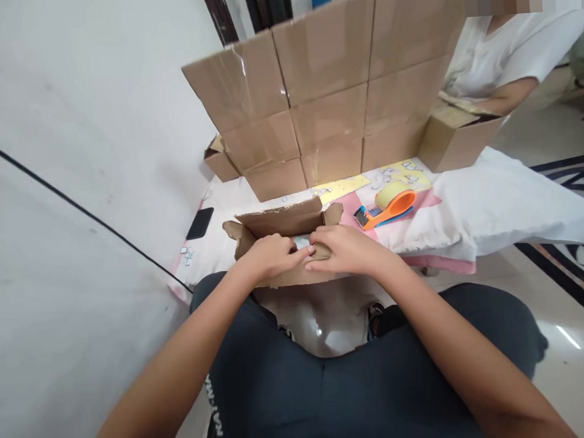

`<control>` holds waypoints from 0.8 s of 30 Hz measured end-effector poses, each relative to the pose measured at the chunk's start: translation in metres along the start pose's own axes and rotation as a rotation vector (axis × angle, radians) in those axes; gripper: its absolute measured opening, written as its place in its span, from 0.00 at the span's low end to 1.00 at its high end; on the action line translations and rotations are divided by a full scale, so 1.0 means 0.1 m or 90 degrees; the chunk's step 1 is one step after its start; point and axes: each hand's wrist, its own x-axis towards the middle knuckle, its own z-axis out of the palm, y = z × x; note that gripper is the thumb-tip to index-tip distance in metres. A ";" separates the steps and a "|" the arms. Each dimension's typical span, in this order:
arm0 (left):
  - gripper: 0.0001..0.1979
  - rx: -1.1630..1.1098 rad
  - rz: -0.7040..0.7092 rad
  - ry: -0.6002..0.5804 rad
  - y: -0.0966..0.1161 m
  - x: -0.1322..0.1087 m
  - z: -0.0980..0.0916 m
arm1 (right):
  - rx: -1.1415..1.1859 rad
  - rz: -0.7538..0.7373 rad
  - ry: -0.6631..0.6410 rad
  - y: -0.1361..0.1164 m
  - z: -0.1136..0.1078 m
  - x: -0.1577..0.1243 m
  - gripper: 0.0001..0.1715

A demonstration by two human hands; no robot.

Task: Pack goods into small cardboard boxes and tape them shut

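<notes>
One open box sits beneath my left hand and right hand, both gripping its near side, long axis crosswise, neither nearer.

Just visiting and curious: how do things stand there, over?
Left hand, right hand: on cardboard box, near edge. Box open, back flap up. Tape dispenser off right, not blocking.

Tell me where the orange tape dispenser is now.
In the head view, the orange tape dispenser lies right of centre on the cloth-covered table, just beyond the right hand and right of the open cardboard box.
</notes>
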 end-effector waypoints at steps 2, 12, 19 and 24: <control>0.39 0.037 0.002 -0.011 0.07 0.06 -0.08 | -0.008 0.003 0.008 0.00 0.00 -0.01 0.19; 0.18 0.110 0.012 -0.026 -0.09 0.17 -0.09 | 0.011 -0.037 0.042 -0.01 0.05 -0.19 0.22; 0.13 0.066 0.017 -0.001 -0.16 0.13 0.02 | 0.009 -0.036 0.041 0.00 0.04 -0.14 0.22; 0.17 0.027 0.022 -0.019 -0.21 0.08 0.03 | 0.001 -0.013 0.057 0.02 0.08 -0.10 0.22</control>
